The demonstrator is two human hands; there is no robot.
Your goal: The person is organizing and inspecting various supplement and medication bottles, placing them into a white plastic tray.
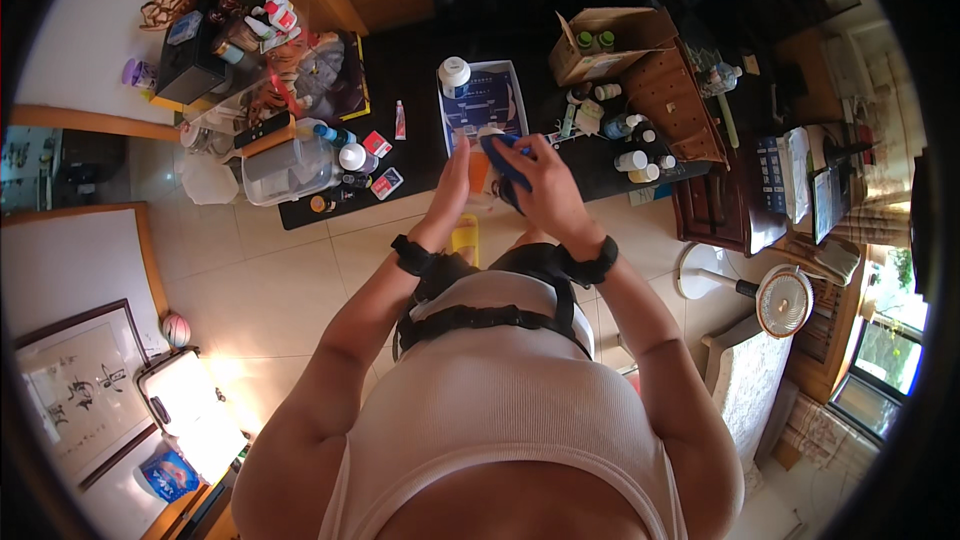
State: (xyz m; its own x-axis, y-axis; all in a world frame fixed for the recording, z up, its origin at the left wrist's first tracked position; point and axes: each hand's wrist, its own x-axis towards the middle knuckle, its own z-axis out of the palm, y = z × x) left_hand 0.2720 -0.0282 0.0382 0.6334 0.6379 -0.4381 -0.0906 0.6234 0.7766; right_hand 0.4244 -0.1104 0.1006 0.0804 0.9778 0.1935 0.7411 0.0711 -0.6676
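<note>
Just past the near edge of the black table, both of my hands meet around a bottle-like thing with an orange side (480,170) and a white top. My left hand (452,188) holds it against the palm, fingers nearly straight. In my right hand (548,185) is a bunched dark blue cloth (503,160), pinched and pressed against the orange thing's right side. The fingers cover much of both. Beyond my hands lies a shallow box (522,105) with a blue printed inside. A white capped bottle (455,77) stands in its far left corner.
Several bottles and small boxes crowd the table's left side, beside a clear plastic bin (290,170). An open cardboard box (610,50) with green-capped bottles stands at the far right, several bottles (640,145) nearer. A white fan (782,302) stands on the floor to the right.
</note>
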